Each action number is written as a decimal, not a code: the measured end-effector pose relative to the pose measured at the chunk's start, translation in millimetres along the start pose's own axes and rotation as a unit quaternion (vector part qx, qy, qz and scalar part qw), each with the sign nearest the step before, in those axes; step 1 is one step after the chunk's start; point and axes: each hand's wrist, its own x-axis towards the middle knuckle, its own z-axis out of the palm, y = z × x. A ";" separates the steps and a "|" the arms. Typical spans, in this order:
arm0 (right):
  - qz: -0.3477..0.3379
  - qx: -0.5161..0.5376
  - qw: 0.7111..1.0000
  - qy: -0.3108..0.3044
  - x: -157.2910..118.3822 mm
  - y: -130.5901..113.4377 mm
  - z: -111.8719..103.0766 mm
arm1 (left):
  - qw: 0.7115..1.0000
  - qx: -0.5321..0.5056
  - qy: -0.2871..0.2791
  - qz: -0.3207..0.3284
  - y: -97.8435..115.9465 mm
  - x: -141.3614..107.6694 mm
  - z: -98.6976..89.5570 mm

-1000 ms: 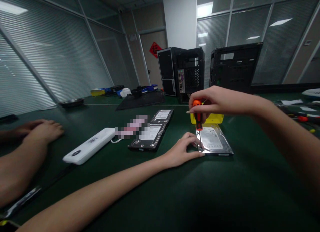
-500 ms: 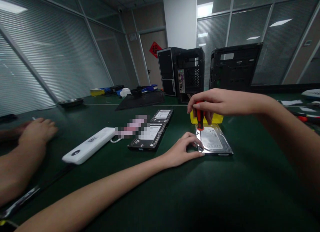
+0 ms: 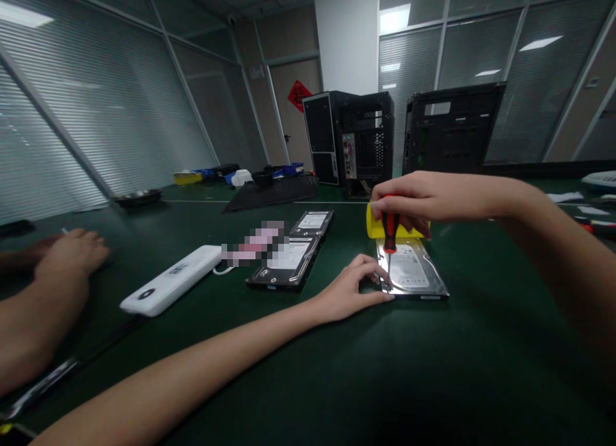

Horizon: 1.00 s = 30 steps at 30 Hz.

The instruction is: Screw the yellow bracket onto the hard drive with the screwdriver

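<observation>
A silver hard drive (image 3: 409, 269) with a white label lies flat on the green table (image 3: 308, 382). My left hand (image 3: 349, 289) grips its left edge near the front corner, fingers on top and thumb at the front side. Above the drive, my right hand (image 3: 402, 205) is closed round the handle of a red and black screwdriver (image 3: 390, 234). The screwdriver stands upright, its tip down at the drive's front left corner. Just behind the drive sits a yellow object (image 3: 375, 226), partly hidden by my right hand.
Two more hard drives (image 3: 289, 260) lie left of my left hand, beside a white power strip (image 3: 173, 279). Another person's hands (image 3: 72, 253) rest at the far left. Computer cases (image 3: 320, 138) and a black mat (image 3: 272, 192) are at the back. Tools (image 3: 601, 229) lie at the right edge.
My right hand and the screwdriver handle have shifted slightly right, and the screwdriver stands more upright. My left hand and the drive have stayed in place.
</observation>
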 end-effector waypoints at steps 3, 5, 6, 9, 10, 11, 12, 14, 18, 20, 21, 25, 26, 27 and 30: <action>0.012 -0.005 1.000 0.006 1.3 0.0 0.5 | 1.000 0.001 -0.002 -0.004 0.3 -0.1 -0.1; 0.009 -0.029 0.999 0.025 3.2 -2.0 2.4 | 1.000 0.000 -0.002 -0.004 0.7 -0.1 -0.1; 0.005 -0.040 0.999 0.034 3.9 -3.4 3.4 | 1.000 -0.002 -0.001 -0.005 0.9 0.0 0.0; -0.006 -0.050 0.997 0.052 4.2 -8.3 5.1 | 1.000 -0.006 0.000 -0.011 1.3 0.2 0.3; -0.010 -0.046 0.997 0.053 3.5 -9.7 5.0 | 1.000 -0.007 0.000 -0.011 1.3 0.3 0.4; -0.012 -0.039 0.998 0.052 2.8 -10.7 4.7 | 1.000 -0.007 0.000 -0.010 1.3 0.3 0.5; -0.015 -0.032 0.998 0.048 2.0 -11.4 4.2 | 1.000 -0.008 0.000 -0.008 1.3 0.2 0.5; -0.018 -0.020 0.999 0.034 1.1 -11.7 3.0 | 1.000 -0.008 0.000 -0.006 1.2 0.0 0.4; -0.014 -0.020 0.999 0.033 4.0 -9.1 2.5 | 1.000 -0.012 -0.003 -0.008 1.5 -0.6 -0.4; -0.011 -0.031 0.998 0.044 6.6 -7.1 3.2 | 1.000 -0.012 -0.003 -0.008 1.7 -0.5 -0.7; -0.010 -0.034 0.998 0.047 7.7 -6.2 3.6 | 1.000 -0.012 -0.004 -0.008 1.7 -0.3 -0.7; 0.002 -0.047 0.997 0.053 8.2 -3.9 3.7 | 1.000 -0.010 -0.004 -0.010 1.9 0.7 -0.6; 0.006 -0.054 0.997 0.055 7.5 -3.7 3.2 | 1.000 -0.009 -0.003 -0.011 2.1 0.9 -0.7; 0.009 -0.062 0.996 0.058 6.6 -3.4 2.7 | 1.000 -0.009 -0.003 -0.012 2.3 1.0 -0.7; 0.023 -0.069 0.995 0.062 5.1 -2.0 1.5 | 1.000 -0.009 -0.008 -0.014 3.2 1.4 -1.1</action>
